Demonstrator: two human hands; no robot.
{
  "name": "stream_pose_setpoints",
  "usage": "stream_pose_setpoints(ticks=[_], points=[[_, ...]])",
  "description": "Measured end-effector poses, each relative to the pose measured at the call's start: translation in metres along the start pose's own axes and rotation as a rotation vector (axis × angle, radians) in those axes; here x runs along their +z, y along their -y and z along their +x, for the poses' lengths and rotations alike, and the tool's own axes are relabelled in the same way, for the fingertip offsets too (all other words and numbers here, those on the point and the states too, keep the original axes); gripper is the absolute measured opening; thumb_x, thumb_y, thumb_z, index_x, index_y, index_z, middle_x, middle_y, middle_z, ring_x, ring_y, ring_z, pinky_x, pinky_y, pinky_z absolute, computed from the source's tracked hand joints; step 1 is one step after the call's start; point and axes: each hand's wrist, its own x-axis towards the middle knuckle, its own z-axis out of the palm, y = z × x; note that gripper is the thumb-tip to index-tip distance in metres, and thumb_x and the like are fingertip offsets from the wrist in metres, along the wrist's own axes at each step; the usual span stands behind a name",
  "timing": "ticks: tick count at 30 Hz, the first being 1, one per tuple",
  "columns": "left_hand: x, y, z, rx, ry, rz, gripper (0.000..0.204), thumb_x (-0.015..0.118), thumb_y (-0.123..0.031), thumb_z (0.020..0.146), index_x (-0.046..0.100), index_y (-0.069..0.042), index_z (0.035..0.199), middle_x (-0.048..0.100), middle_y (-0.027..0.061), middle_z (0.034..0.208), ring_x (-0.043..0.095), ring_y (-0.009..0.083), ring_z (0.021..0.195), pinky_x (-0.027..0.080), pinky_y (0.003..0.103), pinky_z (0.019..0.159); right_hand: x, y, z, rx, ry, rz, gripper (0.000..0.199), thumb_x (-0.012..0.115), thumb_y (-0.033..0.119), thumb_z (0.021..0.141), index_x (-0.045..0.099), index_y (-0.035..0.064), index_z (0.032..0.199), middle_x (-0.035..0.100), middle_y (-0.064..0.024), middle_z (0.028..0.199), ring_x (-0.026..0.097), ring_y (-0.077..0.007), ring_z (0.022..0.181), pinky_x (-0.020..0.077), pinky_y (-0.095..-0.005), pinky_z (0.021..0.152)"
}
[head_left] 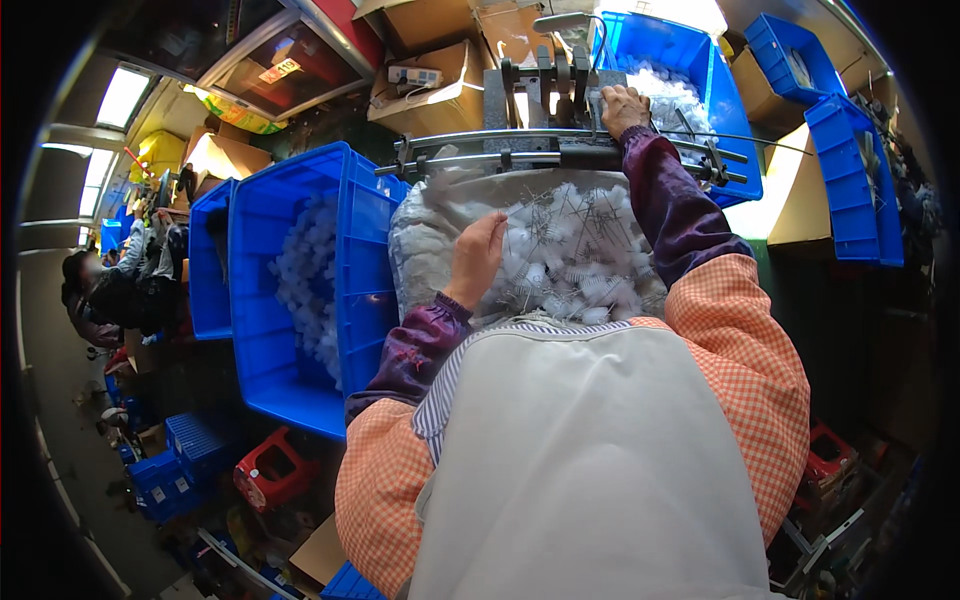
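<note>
My left hand (478,258) is over a cloth-lined heap, its fingers pressed together and the tips beside thin metal pins (545,218). Whatever they may hold is too small to make out. Small white plastic pieces (590,290) lie among the pins on the grey cloth (425,225). Farther off, my right hand (625,108) is closed with bent fingers at the right end of a dark metal fixture (550,90); what is under the fingertips is hidden. Two steel rods (470,160) run crosswise between the fixture and the cloth.
A large blue bin (290,385) of white pieces stands left of the cloth, another blue bin (735,120) behind on the right. Cardboard boxes (440,105) stand at the back. Red stools (270,470) are low on both sides. Another person (95,290) is far left.
</note>
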Motion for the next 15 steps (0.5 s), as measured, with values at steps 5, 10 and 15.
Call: stream_pose_setpoints(ticks=[5, 10, 15], points=[[-0.012, -0.011, 0.008, 0.023, -0.068, 0.007, 0.018, 0.051, -0.007, 0.088, 0.057, -0.001, 0.104, 0.062, 0.0155, 0.089, 0.062, 0.0284, 0.078, 0.048, 0.032, 0.066, 0.004, -0.003, 0.002, -0.016, 0.000, 0.045, 0.021, 0.048, 0.025, 0.084, 0.057, 0.0160, 0.100, 0.057, -0.0028, 0.104, 0.048, -0.0230, 0.105, 0.0333, -0.0401, 0.086], [-0.003, 0.001, 0.002, 0.012, 0.060, -0.087, 0.025, 0.050, -0.009, 0.088, 0.056, -0.005, 0.112, 0.060, 0.0159, 0.097, 0.059, 0.0314, 0.085, 0.047, 0.035, 0.072, 0.001, -0.004, 0.008, 0.006, 0.072, 0.115, 0.027, 0.048, 0.030, 0.085, 0.058, 0.0176, 0.107, 0.057, -0.0005, 0.110, 0.047, -0.0225, 0.108, 0.0303, -0.0427, 0.090], [0.001, 0.005, -0.006, -0.110, 0.197, -0.170, 0.042, 0.053, -0.010, 0.086, 0.042, -0.009, 0.126, 0.058, 0.0166, 0.099, 0.059, 0.0307, 0.080, 0.046, 0.035, 0.071, -0.013, 0.000, 0.005, 0.194, 0.145, 0.011, 0.031, 0.050, 0.036, 0.083, 0.061, 0.0183, 0.106, 0.056, -0.0026, 0.114, 0.044, -0.0229, 0.113, 0.0264, -0.0453, 0.094]])
